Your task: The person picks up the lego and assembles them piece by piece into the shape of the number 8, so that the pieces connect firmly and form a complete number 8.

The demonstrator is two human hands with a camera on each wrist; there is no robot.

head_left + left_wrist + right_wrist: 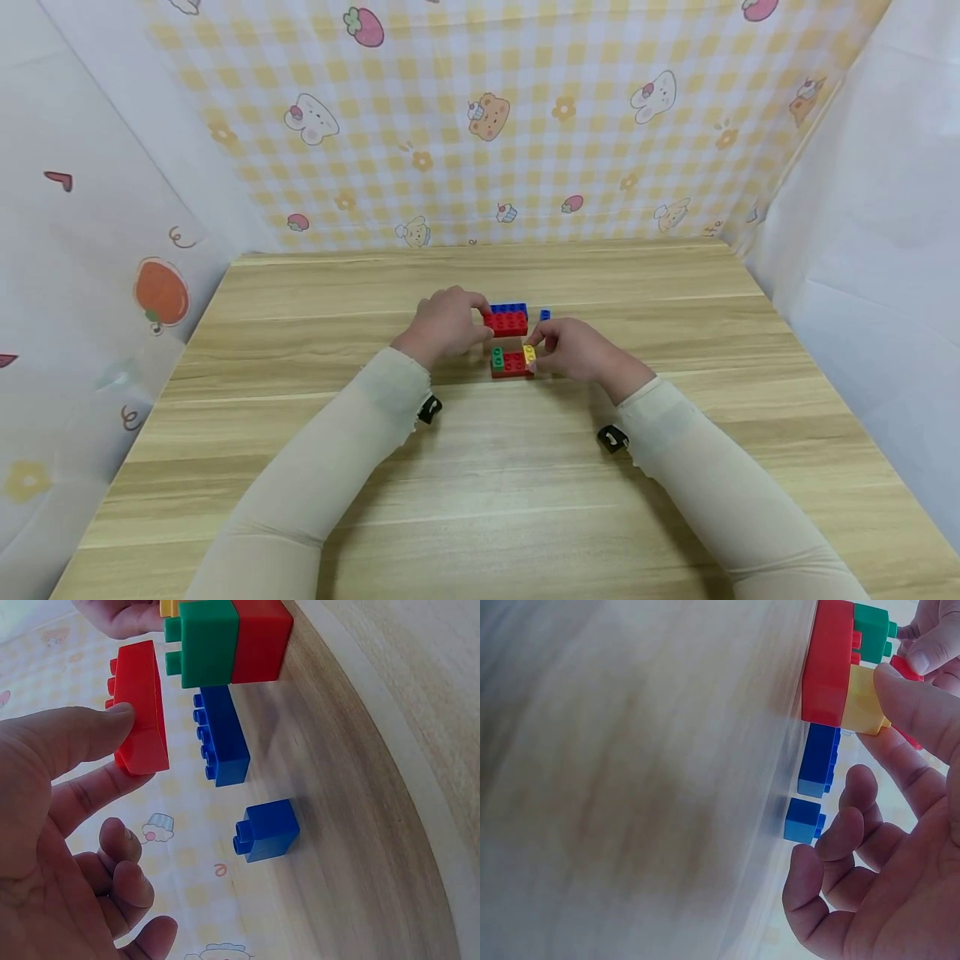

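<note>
My left hand (pixel 448 323) pinches a long red brick (pixel 507 324) between thumb and index finger. In the left wrist view this red brick (pixel 144 709) is held up off the table, its studs facing left. A second red brick (pixel 513 363) lies nearer to me on the table, with a green brick (pixel 497 359) on its left end and a yellow brick (pixel 529 356) on its right end. My right hand (pixel 576 350) pinches the yellow brick, thumb on the near side. In the right wrist view the yellow brick (pixel 861 697) sits against the studded side of the lower red brick (pixel 829 667).
Behind the held red brick lies a long blue brick (pixel 516 308), partly hidden. A small blue brick (pixel 545 315) stands to its right, beyond my right hand. The wooden table (pixel 480 483) ends at a yellow checked cloth (pixel 525 167) at the back.
</note>
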